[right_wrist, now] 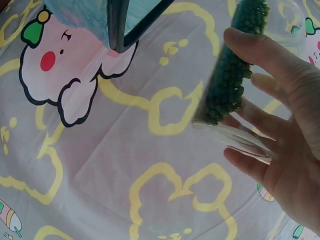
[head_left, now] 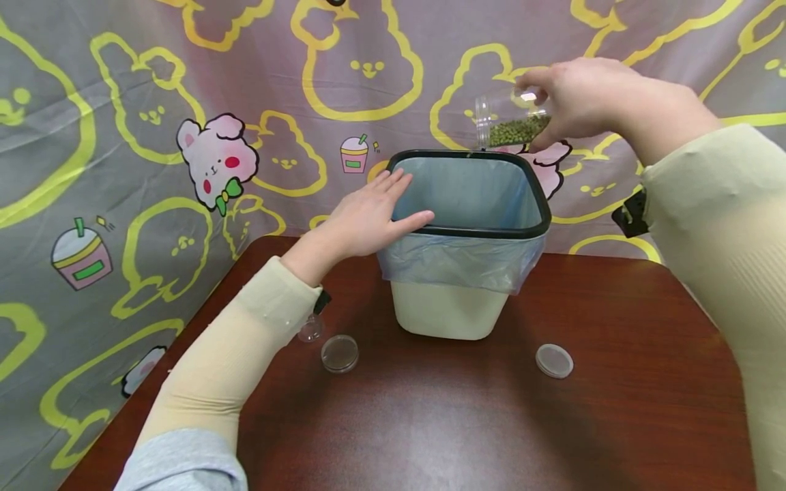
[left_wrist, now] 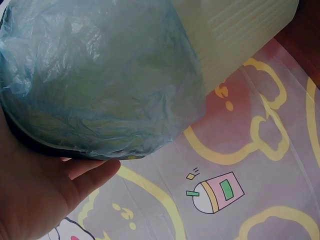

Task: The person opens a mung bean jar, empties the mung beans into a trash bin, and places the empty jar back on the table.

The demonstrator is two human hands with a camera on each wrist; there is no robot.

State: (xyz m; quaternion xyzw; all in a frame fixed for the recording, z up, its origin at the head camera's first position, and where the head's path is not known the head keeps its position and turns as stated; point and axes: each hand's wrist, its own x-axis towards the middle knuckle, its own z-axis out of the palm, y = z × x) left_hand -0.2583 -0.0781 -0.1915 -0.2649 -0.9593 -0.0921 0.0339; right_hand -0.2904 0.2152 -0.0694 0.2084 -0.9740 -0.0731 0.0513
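My right hand (head_left: 592,99) grips a clear plastic jar (head_left: 500,109) tipped onto its side above the far right of the bin. Small green beans (head_left: 518,131), possibly mung beans, lie along the jar's lower side; the right wrist view shows them (right_wrist: 232,80) behind my thumb. The jar's mouth faces left and looks uncovered. With fairly straight fingers, my left hand (head_left: 371,215) rests against the left side of the bin's black rim (head_left: 479,232). A blue plastic bag (head_left: 460,262) lines the white bin (head_left: 451,310) and hangs over its edge. The bin's bottom is hidden.
On the brown table (head_left: 430,423), a round clear lid (head_left: 340,354) lies left of the bin and a whitish lid (head_left: 555,361) lies to the right. Another small clear item (head_left: 311,329) is partly behind my left sleeve. A patterned curtain (head_left: 258,82) hangs behind.
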